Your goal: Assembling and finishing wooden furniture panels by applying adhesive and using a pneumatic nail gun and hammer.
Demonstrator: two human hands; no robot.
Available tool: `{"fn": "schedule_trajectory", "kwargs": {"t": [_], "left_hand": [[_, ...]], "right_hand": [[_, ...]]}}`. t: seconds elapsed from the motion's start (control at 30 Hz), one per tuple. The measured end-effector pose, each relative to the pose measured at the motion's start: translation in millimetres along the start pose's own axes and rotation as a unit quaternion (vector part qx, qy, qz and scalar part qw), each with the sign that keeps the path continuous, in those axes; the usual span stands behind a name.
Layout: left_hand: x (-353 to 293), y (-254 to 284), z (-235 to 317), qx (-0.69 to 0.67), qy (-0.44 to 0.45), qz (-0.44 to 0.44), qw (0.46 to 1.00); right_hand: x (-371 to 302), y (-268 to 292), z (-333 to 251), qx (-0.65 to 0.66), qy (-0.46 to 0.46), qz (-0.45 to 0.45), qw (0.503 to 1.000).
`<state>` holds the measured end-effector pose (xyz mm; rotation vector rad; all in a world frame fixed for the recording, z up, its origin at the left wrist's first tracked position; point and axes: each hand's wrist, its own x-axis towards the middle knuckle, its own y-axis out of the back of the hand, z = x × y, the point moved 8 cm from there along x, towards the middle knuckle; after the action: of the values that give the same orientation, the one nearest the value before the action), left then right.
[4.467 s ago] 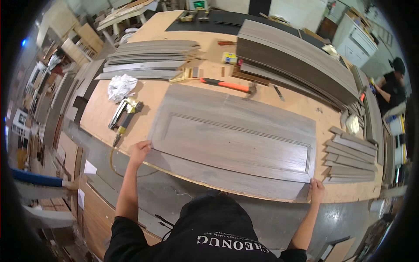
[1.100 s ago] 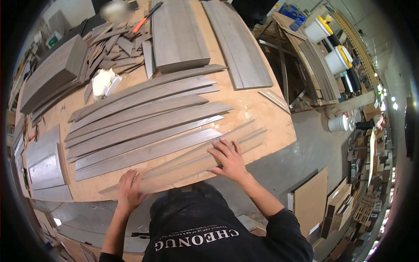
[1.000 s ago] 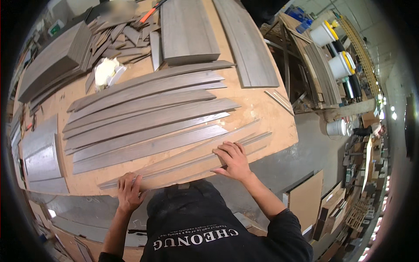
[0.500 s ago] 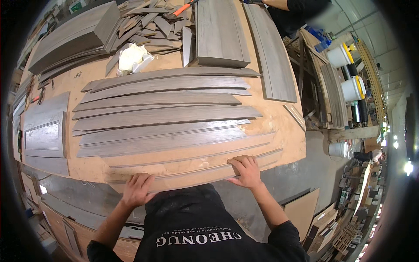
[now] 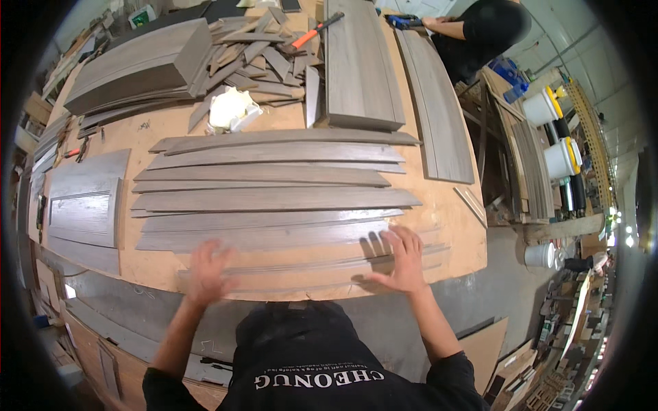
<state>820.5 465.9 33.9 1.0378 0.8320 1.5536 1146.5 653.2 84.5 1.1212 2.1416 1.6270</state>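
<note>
My left hand is raised over the table's front edge, fingers apart and blurred by motion. My right hand hovers farther right with its fingers spread, casting a shadow on the wood. Neither holds anything. Between them lie several long thin strips, close together near the front edge. Just beyond these are wide grey wood-grain boards with slanted ends. Behind them, several more grey planks lie side by side, partly overlapping.
The tan worktable holds a stack of grey panels, a heap of offcuts, an orange-handled hammer, a crumpled white bundle and a framed panel. Another person's arm rests at a blue tool.
Both hands have let go of the thin strip at the front edge and lifted with fingers spread. The strip now lies closer to the others. The view has shifted slightly.
</note>
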Motion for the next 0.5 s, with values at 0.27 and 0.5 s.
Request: {"fn": "schedule_trajectory", "kwargs": {"t": [0.27, 0.5], "left_hand": [[104, 4, -64, 0.109, 0.027, -0.017, 0.994], [99, 5, -76, 0.036, 0.044, 0.035, 0.998]], "right_hand": [[127, -84, -14, 0.011, 0.035, -0.100, 0.994], [151, -88, -16, -0.105, -0.044, -0.157, 0.981]]}}
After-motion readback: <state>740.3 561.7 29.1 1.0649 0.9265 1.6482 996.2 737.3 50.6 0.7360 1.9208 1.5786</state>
